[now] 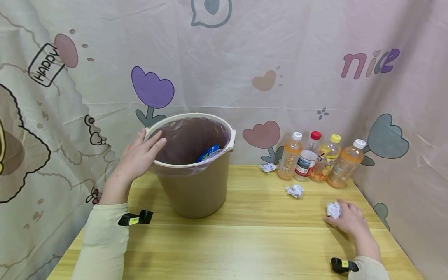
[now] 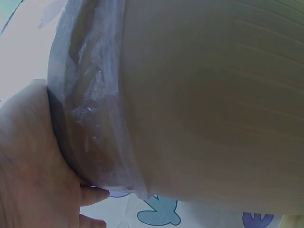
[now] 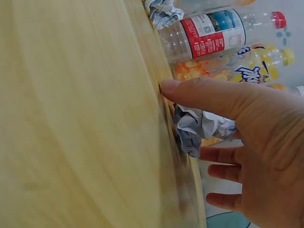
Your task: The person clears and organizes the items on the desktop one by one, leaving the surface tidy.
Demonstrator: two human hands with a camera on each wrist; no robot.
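Observation:
A brown bin [image 1: 196, 190] with a cream rim and a clear plastic liner [image 2: 95, 95] stands left of centre on the table. My left hand [image 1: 140, 153] rests on the bin's left rim, its fingers fairly straight. Inside the bin lies a blue wrapper [image 1: 208, 153]. At the table's right side, my right hand [image 1: 350, 218] has its thumb and fingers round a crumpled white paper ball [image 3: 197, 126], low over the wood. Two more crumpled paper balls lie further back, one [image 1: 295, 191] in front of the bottles and another [image 1: 268, 167] left of them.
Several plastic bottles line the back right: an orange one with a white cap [image 1: 289, 157], a red-capped one [image 1: 305, 163], a yellow-capped one [image 1: 325, 161] and another white-capped one [image 1: 344, 167]. A printed curtain [image 1: 217, 70] hangs behind the wooden table [image 1: 245, 249].

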